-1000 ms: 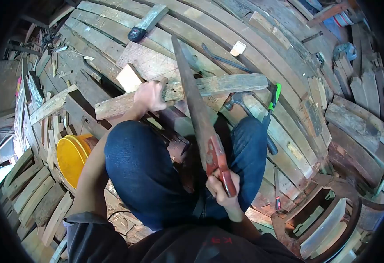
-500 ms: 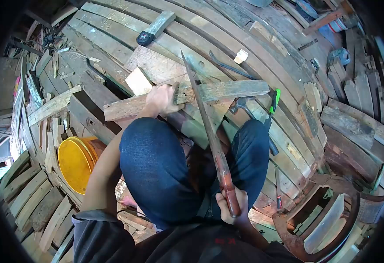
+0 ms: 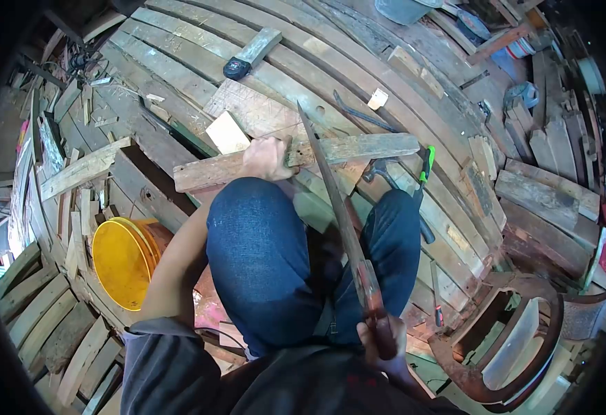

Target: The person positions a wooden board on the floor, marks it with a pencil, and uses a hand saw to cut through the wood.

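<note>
My left hand (image 3: 265, 159) is closed over a weathered wooden plank (image 3: 365, 147), pressing it down in front of my knees. In my right hand (image 3: 389, 339) is the reddish-brown handle of a handsaw (image 3: 335, 194), held close to my body. The long, narrow saw blade runs away from me and crosses the plank just right of my left hand, its tip beyond the far edge. A pale square wood block (image 3: 227, 133) lies just past the left hand. Behind the plank, a hammer (image 3: 380, 170) lies partly hidden near my right knee.
A yellow bucket (image 3: 124, 263) stands at my left. Farther out lie a tape measure (image 3: 236, 68), a dark pry bar (image 3: 362, 114), a green-handled tool (image 3: 427, 164) and a screwdriver (image 3: 437, 294). A rusty metal frame (image 3: 448, 360) sits at right, and curved timber pieces (image 3: 47, 304) are stacked at left.
The right hand has drawn the handsaw back toward my body, and its tip now reaches less far past the plank. My left hand still grips the plank; the view has shifted slightly.
</note>
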Action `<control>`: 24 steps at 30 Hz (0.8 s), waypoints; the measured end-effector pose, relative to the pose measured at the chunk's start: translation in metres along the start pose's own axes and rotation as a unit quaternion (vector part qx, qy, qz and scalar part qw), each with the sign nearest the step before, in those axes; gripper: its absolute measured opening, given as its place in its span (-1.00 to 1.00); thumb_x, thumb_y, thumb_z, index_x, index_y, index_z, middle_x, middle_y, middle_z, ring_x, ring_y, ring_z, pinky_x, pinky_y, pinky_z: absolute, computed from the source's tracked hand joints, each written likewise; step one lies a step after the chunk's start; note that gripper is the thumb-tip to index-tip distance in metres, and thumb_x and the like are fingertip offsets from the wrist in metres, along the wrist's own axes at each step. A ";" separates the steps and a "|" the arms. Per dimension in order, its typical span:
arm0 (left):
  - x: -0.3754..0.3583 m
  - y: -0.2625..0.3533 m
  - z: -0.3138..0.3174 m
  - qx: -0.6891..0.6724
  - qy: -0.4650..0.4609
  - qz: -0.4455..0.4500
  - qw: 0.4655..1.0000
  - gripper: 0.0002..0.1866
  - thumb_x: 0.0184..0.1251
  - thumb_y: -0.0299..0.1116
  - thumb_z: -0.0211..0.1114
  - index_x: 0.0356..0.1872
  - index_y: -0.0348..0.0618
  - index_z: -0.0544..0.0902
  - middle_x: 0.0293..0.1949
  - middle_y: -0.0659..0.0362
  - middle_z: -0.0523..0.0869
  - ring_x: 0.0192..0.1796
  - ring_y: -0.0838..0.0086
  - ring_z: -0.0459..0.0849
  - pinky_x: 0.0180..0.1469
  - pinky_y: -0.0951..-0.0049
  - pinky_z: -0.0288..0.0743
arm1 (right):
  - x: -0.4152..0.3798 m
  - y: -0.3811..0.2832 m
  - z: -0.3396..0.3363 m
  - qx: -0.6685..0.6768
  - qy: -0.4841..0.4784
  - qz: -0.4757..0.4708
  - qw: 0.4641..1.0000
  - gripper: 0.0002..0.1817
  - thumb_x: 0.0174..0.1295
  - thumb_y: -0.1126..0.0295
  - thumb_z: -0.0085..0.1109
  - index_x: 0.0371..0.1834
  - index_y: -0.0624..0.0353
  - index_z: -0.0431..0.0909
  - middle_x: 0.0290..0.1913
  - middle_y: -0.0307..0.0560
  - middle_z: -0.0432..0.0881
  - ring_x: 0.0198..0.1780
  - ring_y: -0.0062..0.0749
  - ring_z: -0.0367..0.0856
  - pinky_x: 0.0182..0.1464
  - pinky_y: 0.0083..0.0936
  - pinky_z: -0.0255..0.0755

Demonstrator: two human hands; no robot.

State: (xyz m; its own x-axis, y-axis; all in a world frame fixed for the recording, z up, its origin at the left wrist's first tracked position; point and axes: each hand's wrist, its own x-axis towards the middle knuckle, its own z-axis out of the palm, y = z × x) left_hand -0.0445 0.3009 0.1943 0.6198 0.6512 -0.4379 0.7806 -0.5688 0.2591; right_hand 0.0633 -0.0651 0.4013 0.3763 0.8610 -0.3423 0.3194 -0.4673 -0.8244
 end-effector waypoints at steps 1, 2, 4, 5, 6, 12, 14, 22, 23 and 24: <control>0.003 -0.003 0.003 0.006 0.001 0.000 1.000 -0.23 -0.01 0.15 0.48 0.22 -0.05 0.54 -0.06 -0.18 0.74 0.01 -0.08 0.74 0.11 0.06 0.62 | -0.001 0.007 0.002 0.037 0.003 -0.006 0.999 -0.82 0.22 0.53 0.28 -0.44 0.24 0.44 -0.64 -0.17 0.42 -0.61 -0.52 0.41 -0.53 -0.46 0.26; 0.001 -0.003 0.000 -0.002 0.015 0.003 1.000 -0.22 -0.01 0.15 0.48 0.23 -0.05 0.54 -0.05 -0.17 0.74 0.03 -0.07 0.74 0.12 0.07 0.62 | 0.006 0.016 0.009 0.057 -0.002 0.010 0.998 -0.82 0.23 0.54 0.28 -0.44 0.24 0.44 -0.64 -0.17 0.42 -0.62 -0.52 0.42 -0.53 -0.47 0.26; -0.007 0.001 -0.003 -0.019 0.035 0.012 0.999 -0.20 -0.01 0.16 0.48 0.25 -0.06 0.54 -0.03 -0.16 0.73 0.06 -0.04 0.73 0.14 0.08 0.61 | 0.026 0.036 0.024 0.098 -0.011 0.047 0.994 -0.80 0.24 0.55 0.28 -0.45 0.24 0.42 -0.63 -0.17 0.43 -0.62 -0.51 0.42 -0.53 -0.48 0.26; -0.006 0.001 -0.006 -0.010 0.020 0.010 1.000 -0.19 -0.01 0.16 0.48 0.26 -0.06 0.53 -0.01 -0.15 0.73 0.07 -0.04 0.72 0.16 0.09 0.60 | 0.045 0.042 0.036 0.089 0.009 -0.036 0.995 -0.79 0.25 0.55 0.28 -0.46 0.23 0.42 -0.64 -0.18 0.42 -0.63 -0.51 0.41 -0.53 -0.49 0.25; -0.006 0.002 -0.009 -0.003 0.003 0.006 1.000 -0.19 -0.01 0.17 0.48 0.26 -0.05 0.53 0.00 -0.14 0.73 0.09 -0.03 0.72 0.17 0.09 0.59 | 0.056 0.044 0.045 0.078 0.026 -0.118 0.990 -0.78 0.25 0.56 0.27 -0.46 0.22 0.41 -0.65 -0.18 0.40 -0.64 -0.52 0.41 -0.54 -0.51 0.24; -0.007 -0.001 -0.004 -0.026 0.025 0.008 0.999 -0.20 -0.01 0.20 0.48 0.25 0.00 0.57 0.03 -0.12 0.72 0.11 0.00 0.71 0.20 0.10 0.58 | -0.024 0.047 0.004 0.131 -0.044 0.059 0.989 -0.81 0.55 0.29 0.08 0.03 0.15 0.53 -0.25 -0.15 0.57 -0.50 -0.70 0.43 -0.51 -0.71 0.23; -0.009 0.001 -0.004 -0.020 0.038 0.008 0.999 -0.20 -0.01 0.21 0.48 0.25 0.01 0.57 0.03 -0.12 0.72 0.10 0.00 0.71 0.19 0.09 0.58 | -0.020 0.048 0.009 0.136 -0.050 0.082 0.986 -0.86 0.47 0.35 0.14 -0.10 0.19 0.52 -0.39 -0.18 0.50 -0.54 -0.68 0.37 -0.52 -0.64 0.19; -0.003 -0.002 0.001 0.012 0.030 0.002 0.999 -0.20 -0.02 0.24 0.47 0.24 0.03 0.58 0.01 -0.12 0.72 0.08 0.01 0.73 0.15 0.08 0.61 | -0.021 0.055 0.042 0.137 0.085 0.026 0.987 -0.71 0.16 0.59 0.40 -0.54 0.17 0.41 -0.66 -0.26 0.40 -0.62 -0.64 0.36 -0.56 -0.52 0.15; -0.005 0.000 -0.006 0.007 0.027 -0.001 1.000 -0.21 -0.02 0.24 0.47 0.23 0.02 0.58 0.00 -0.13 0.73 0.07 0.01 0.73 0.14 0.08 0.62 | -0.027 0.034 0.027 0.064 0.059 0.035 0.996 -0.68 0.17 0.58 0.39 -0.59 0.16 0.40 -0.66 -0.27 0.39 -0.63 -0.65 0.33 -0.56 -0.53 0.17; -0.009 0.004 -0.010 0.002 0.021 -0.002 1.000 -0.21 -0.02 0.23 0.47 0.22 0.01 0.59 -0.01 -0.13 0.73 0.06 0.01 0.73 0.13 0.08 0.62 | -0.027 0.039 0.027 0.075 0.046 0.016 0.996 -0.68 0.18 0.58 0.38 -0.59 0.16 0.39 -0.66 -0.28 0.39 -0.64 -0.65 0.33 -0.56 -0.52 0.17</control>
State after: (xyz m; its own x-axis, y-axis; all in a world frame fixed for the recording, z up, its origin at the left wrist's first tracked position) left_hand -0.0457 0.2981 0.2082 0.6191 0.6745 -0.4022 0.7832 -0.5678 0.2533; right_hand 0.0420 -0.1016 0.3661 0.4639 0.8209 -0.3332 0.1747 -0.4535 -0.8740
